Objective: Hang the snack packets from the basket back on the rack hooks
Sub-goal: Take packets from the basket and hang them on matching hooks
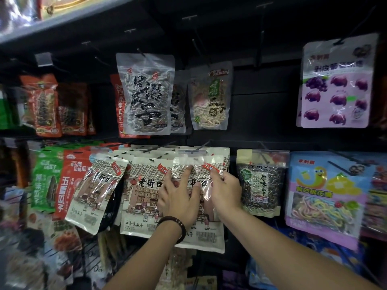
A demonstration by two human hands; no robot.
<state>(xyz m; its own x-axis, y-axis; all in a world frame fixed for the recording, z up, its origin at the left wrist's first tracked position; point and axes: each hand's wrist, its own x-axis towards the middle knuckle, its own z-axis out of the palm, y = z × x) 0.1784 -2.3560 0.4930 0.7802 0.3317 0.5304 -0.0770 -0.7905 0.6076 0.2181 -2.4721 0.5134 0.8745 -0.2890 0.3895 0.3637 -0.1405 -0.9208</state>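
Note:
A cream sunflower-seed packet with a street drawing hangs at the front of a row on a black rack hook. Both hands rest on it. My left hand lies flat on its face, index finger stretched up toward the clear top strip. My right hand grips its right edge, thumb on the front. More packets of the same kind hang just to the left, and one swings tilted. The basket is out of view.
Dark seed packet hangs right of my hands, a purple candy packet beyond it. Above are clear seed packets, a grape sweets packet and bare hooks. Red and green packets fill the left.

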